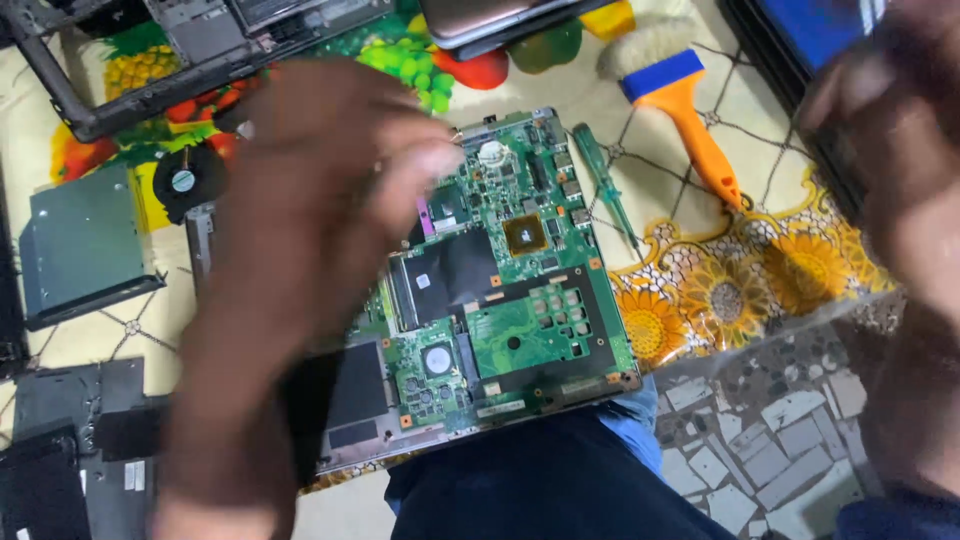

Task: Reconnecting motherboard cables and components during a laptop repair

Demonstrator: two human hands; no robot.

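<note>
A green laptop motherboard [510, 290] lies in an opened laptop base on a flower-patterned cloth, partly over my lap. My left hand [320, 190] hovers blurred above the board's left half, fingers close together and pointing right toward the upper part of the board. The blur hides whether it holds anything. My right hand [890, 130] is raised at the right edge, also blurred and apart from the board. A green-handled screwdriver [605, 185] lies just right of the board. My left forearm hides the board's left side.
An orange-handled brush with a blue band [690, 110] lies at the upper right. A small black fan [185, 180] and a grey optical drive [85, 245] sit on the left. Dark laptop casings [200, 50] lie along the top and lower left [70, 440]. Mosaic floor [780, 430] shows at lower right.
</note>
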